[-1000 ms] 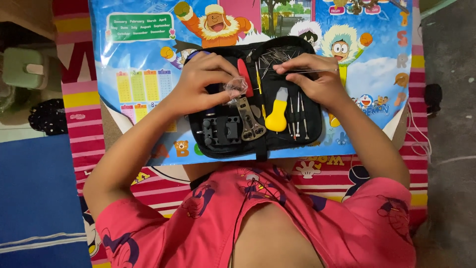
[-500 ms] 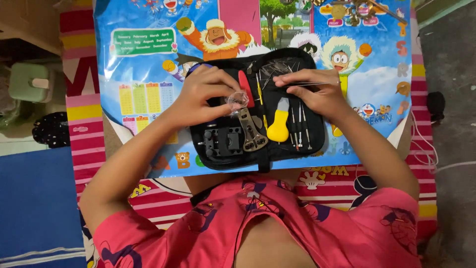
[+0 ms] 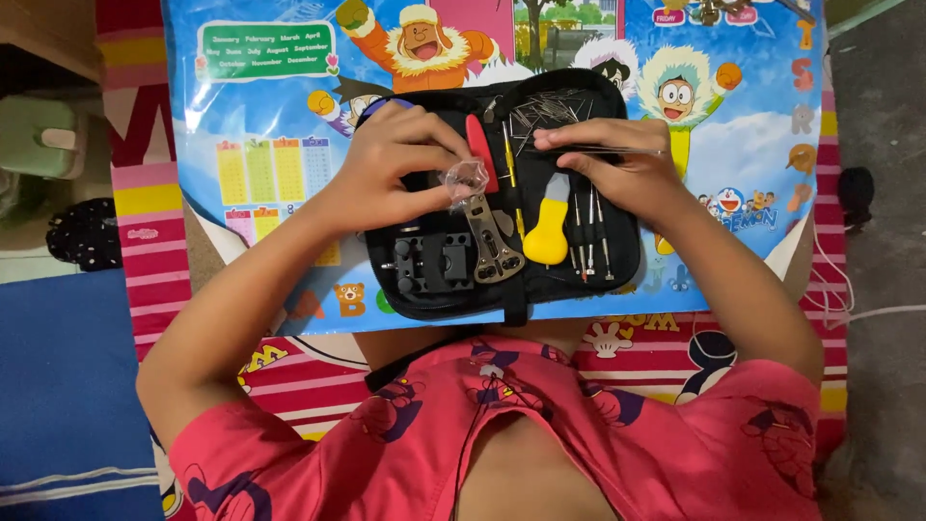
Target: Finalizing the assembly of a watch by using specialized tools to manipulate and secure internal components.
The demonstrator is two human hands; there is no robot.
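The left hand (image 3: 400,169) pinches a little clear bag (image 3: 466,178) shut, while at 3 o'clock the right hand (image 3: 617,164) grips thin tweezers (image 3: 608,150) over the open black tool case (image 3: 617,280).

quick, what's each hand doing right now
Left hand: closed, pinching a small clear plastic bag over the tool case.
Right hand: closed on thin metal tweezers.

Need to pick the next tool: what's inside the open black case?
The black case holds a yellow-handled tool, a metal wrench, a black holder block and thin drivers; both hands cover its upper part.
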